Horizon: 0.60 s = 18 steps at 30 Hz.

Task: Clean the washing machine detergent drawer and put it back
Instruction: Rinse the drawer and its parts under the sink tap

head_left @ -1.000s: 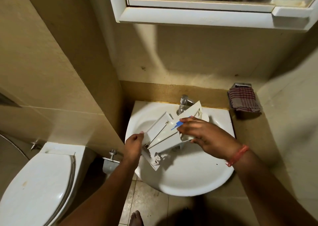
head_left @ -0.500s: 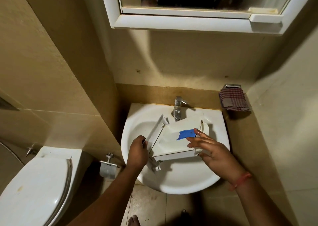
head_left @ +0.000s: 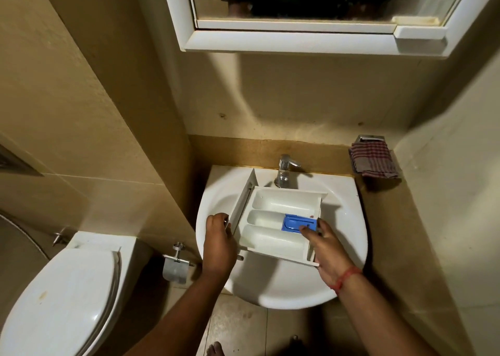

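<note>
A white detergent drawer [head_left: 273, 217] with three compartments lies level, open side up, over the white sink [head_left: 349, 215]. A blue insert [head_left: 299, 222] sits at the right end of its middle compartment. My left hand [head_left: 219, 243] grips the drawer's front panel at the left end. My right hand [head_left: 326, 244] holds the drawer's right end, with the thumb on top beside the blue insert and the fingers under the edge.
A chrome tap [head_left: 284, 170] stands behind the drawer. A checked cloth [head_left: 373, 159] hangs at the right. A toilet [head_left: 59, 296] and a paper holder [head_left: 176, 265] are at the left. A mirror cabinet [head_left: 297, 40] hangs overhead. Bare toes [head_left: 215, 349] show below.
The drawer has turned from tilted on its side to level with the compartments facing up. Both hands moved with it and stayed on its two ends.
</note>
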{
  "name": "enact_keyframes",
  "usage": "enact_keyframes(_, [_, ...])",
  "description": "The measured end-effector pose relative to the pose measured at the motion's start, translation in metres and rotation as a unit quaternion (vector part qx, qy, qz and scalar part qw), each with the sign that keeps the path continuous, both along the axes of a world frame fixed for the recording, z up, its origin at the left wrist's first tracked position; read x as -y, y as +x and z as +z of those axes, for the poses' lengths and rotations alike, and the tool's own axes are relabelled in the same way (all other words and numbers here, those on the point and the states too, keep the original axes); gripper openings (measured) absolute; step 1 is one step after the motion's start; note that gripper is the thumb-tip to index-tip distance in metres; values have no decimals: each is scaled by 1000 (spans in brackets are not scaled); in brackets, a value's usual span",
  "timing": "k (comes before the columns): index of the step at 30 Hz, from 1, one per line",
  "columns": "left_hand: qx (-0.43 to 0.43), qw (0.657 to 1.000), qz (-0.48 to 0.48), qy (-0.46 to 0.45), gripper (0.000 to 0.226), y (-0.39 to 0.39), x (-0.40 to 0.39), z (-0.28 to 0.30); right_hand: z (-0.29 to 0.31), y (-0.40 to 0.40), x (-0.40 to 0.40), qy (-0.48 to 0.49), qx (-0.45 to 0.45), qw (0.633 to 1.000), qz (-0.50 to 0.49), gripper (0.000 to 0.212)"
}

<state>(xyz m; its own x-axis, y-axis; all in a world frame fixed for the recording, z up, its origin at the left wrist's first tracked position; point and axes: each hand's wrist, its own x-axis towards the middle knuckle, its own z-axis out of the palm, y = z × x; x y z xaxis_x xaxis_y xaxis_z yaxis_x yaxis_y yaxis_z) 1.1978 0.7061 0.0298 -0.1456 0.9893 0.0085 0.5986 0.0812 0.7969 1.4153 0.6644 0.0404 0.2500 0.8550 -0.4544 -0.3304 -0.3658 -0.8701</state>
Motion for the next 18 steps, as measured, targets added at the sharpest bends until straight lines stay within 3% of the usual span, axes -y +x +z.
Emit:
enact_keyframes(4, [122,991,-2,-60,2,-12,-2,7,-6,2,0,13,-3,1000,26,37])
enact_keyframes(7, [222,963,0,-153,20,-20,-11,12,-12,7,4,16,-27,998,55,46])
enact_keyframes(10, [259,939,-33,-223,36,-22,-22,19,-14,7,6,38,-43,995,86,50])
enact_keyframes(14, [261,937,-69,-224,34,-15,-25,30,-13,15,-2,46,-15,991,125,52])
enact_keyframes(18, [298,930,-69,-202,29,-16,-21,24,-15,25,-12,44,94,985,141,58])
